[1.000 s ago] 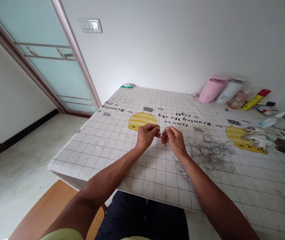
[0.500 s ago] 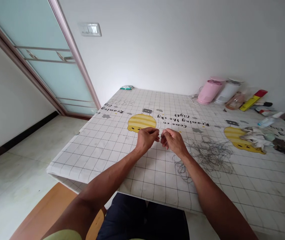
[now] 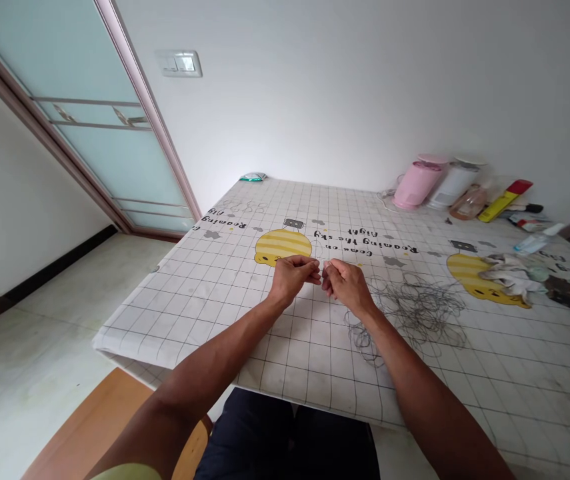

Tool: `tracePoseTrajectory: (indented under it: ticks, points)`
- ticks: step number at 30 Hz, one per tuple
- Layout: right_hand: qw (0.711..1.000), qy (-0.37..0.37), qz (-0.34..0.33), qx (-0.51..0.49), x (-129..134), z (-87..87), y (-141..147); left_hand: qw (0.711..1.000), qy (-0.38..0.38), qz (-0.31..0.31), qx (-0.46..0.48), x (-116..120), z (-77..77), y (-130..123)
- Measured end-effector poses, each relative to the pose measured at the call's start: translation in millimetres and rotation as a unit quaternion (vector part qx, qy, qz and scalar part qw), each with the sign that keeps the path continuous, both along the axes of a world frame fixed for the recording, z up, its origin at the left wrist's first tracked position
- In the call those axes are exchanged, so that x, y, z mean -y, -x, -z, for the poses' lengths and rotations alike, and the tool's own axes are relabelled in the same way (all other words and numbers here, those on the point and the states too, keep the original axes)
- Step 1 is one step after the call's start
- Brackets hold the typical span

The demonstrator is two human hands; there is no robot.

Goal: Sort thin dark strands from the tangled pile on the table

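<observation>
My left hand point(image 3: 293, 277) and my right hand point(image 3: 345, 283) face each other just above the table, fingertips a small gap apart. Both are closed in a pinch, thumb against forefinger. Whatever sits between the fingertips is too small to make out. Beside and partly behind my right forearm lies a loose tangle of thin grey wire-like loops point(image 3: 417, 310), spread over the checked tablecloth point(image 3: 295, 347). A few similar loops point(image 3: 245, 205) rest in rows near the far left edge of the table.
Along the wall at the back right stand a pink container point(image 3: 417, 183), a white container point(image 3: 449, 185) and a yellow-and-red box point(image 3: 505, 201). A crumpled cloth point(image 3: 509, 275), a dark object point(image 3: 565, 293) and a clear bottle point(image 3: 537, 240) lie on the right. A green-and-white packet point(image 3: 253, 177) sits at the far corner.
Almost nothing differs. Both hands keep their pinch in nearly the same place, and the camera's view has shifted very slightly.
</observation>
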State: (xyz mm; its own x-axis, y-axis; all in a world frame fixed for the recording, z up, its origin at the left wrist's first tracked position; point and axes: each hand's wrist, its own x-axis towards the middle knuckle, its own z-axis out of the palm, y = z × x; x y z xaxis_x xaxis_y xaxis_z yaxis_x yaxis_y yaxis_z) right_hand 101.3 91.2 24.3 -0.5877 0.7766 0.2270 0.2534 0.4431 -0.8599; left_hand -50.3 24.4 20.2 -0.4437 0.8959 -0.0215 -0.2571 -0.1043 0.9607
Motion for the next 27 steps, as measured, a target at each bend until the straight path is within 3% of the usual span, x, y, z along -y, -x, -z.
tracePoseTrajectory:
  ticks: [7, 14, 20, 23, 27]
  points:
    - [0.999, 0.017, -0.027, -0.006, -4.1, -4.7, -5.3, 0.998, -0.033, -0.010, -0.055, 0.2, 0.9, 2.8]
    - [1.000, 0.012, 0.004, -0.016, -10.7, -6.0, -9.6, 0.994, -0.047, -0.026, -0.097, 0.8, 0.9, 5.3]
    - [0.997, -0.047, -0.015, 0.052, -11.1, -5.9, -10.1, 0.995, -0.037, -0.011, -0.092, -4.5, 7.0, 5.5]
    - [0.992, -0.085, 0.001, 0.088, -10.8, -8.0, -11.6, 0.995, -0.033, 0.001, -0.096, -6.4, 10.9, 5.5]
    - [0.991, -0.068, 0.051, 0.105, -16.6, -16.8, -18.3, 0.991, -0.002, -0.017, -0.136, -6.2, 20.7, 8.1]
